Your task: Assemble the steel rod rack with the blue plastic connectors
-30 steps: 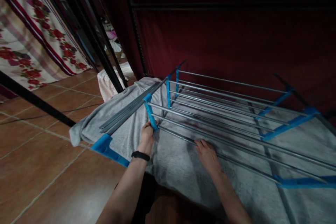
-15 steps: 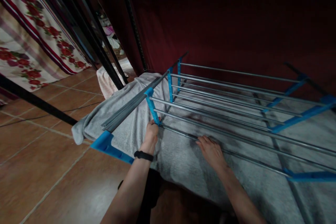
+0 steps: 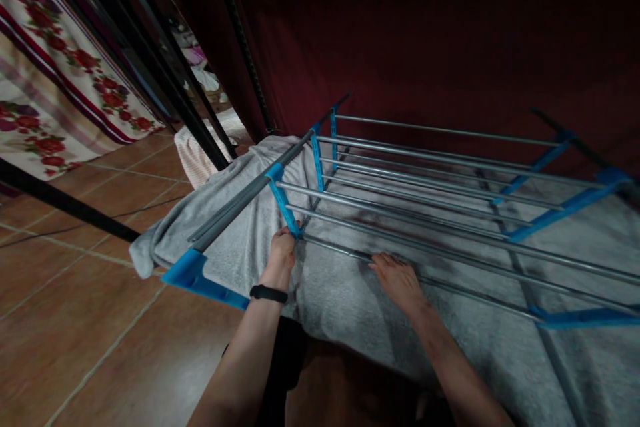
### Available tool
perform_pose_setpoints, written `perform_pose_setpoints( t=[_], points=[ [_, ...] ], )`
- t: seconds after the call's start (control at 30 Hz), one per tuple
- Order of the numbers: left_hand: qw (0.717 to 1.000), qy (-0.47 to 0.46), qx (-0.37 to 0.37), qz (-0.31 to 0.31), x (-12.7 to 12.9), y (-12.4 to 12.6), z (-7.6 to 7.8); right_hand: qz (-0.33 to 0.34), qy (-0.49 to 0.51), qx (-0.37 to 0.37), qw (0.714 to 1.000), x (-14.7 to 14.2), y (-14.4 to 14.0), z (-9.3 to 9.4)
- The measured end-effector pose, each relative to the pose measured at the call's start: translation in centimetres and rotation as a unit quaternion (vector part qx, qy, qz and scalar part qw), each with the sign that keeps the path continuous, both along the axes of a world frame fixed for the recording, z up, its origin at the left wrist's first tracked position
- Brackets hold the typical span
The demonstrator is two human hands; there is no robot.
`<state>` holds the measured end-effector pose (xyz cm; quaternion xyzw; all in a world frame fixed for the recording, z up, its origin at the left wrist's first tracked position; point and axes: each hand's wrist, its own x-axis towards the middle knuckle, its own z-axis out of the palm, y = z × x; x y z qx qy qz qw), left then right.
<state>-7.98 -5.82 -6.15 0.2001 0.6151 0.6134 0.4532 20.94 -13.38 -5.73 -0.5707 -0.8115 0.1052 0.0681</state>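
Left hand (image 3: 281, 248) gripping blue bracket (image 3: 284, 203), right hand (image 3: 399, 278) on rail (image 3: 350, 253)

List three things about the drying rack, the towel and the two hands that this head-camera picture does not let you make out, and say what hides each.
1. Drying rack: its right end is cut off by the picture's right edge.
2. Left hand: its fingers curl behind the blue bracket, so the grip is hidden.
3. Grey towel: its near edge is hidden behind the forearms and dark shadow.
4. Right hand: whether it grips or only rests on the lowest rail is unclear in dim light.
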Motion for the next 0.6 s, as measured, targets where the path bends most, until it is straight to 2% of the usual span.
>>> perform_pose_setpoints(
  t=[0.37,0.6],
  points=[
    [1.0,0.017,-0.012,0.006,0.2,0.1,0.2,0.013,-0.038,0.027,0.999,-0.1,0.2,-0.4],
    [0.999,0.039,-0.038,0.004,1.0,-0.1,1.5,0.001,-0.002,0.04,0.999,-0.5,0.1,-0.6]
  ],
)
